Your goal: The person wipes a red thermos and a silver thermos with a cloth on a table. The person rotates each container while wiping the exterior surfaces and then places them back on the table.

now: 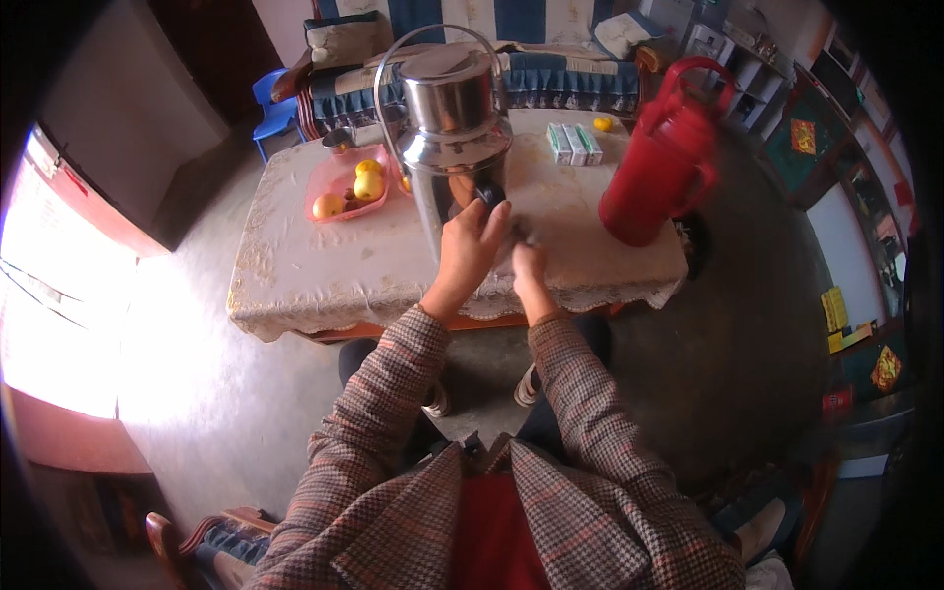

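Observation:
A tall polished steel canister [457, 151] with a lid and a raised bail handle stands on the table in front of me. A black knob [489, 195] is low on its near side. My left hand [470, 240] has its thumb and fingers closed around this knob. Just right of it and lower, my right hand [529, 265] is blurred by motion. A small dark blurred thing [522, 227] shows at its fingertips; what it is, and whether the hand grips it, cannot be made out.
A red thermos jug [653, 166] stands at the right on the cloth-covered table [332, 273]. Left of the canister are a pink fruit basket [317, 181] and a metal cup [338, 140]. Small boxes [574, 144] and a yellow fruit [603, 124] lie behind. A sofa [575, 77] stands beyond.

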Demonstrator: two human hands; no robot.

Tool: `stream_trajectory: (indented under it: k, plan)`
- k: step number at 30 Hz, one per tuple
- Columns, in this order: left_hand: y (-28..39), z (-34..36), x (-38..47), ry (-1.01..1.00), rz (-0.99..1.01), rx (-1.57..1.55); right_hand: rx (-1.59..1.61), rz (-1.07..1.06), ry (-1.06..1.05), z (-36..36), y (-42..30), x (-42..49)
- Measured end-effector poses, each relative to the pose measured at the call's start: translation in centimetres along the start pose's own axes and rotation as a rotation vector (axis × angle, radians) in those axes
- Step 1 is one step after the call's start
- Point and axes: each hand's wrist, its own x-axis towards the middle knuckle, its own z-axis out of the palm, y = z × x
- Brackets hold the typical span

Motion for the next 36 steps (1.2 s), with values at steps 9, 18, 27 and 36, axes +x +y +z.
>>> stream_trajectory:
  k: [9,18,27,36]
  plan:
    - [-1.3,1.0,-0.2,-0.007,-0.075,-0.167,-0.153,-0.104,-0.137,-0.7,2.6,-5.8]
    - [0.2,3.7,-1.1,0.355,-0.176,-0.670,0.409,-0.101,-0.181,-4.6,-8.0,-5.1]
    - [-1.5,0.7,-0.1,0.507,-0.205,-0.606,-0.007,-1.127,-0.170,-0.6,-17.0,-7.5]
    - [-2.7,-2.7,1.0,0.460,-0.272,-0.536,-0.378,-0.579,-0.200,-0.4,2.4,-6.7]
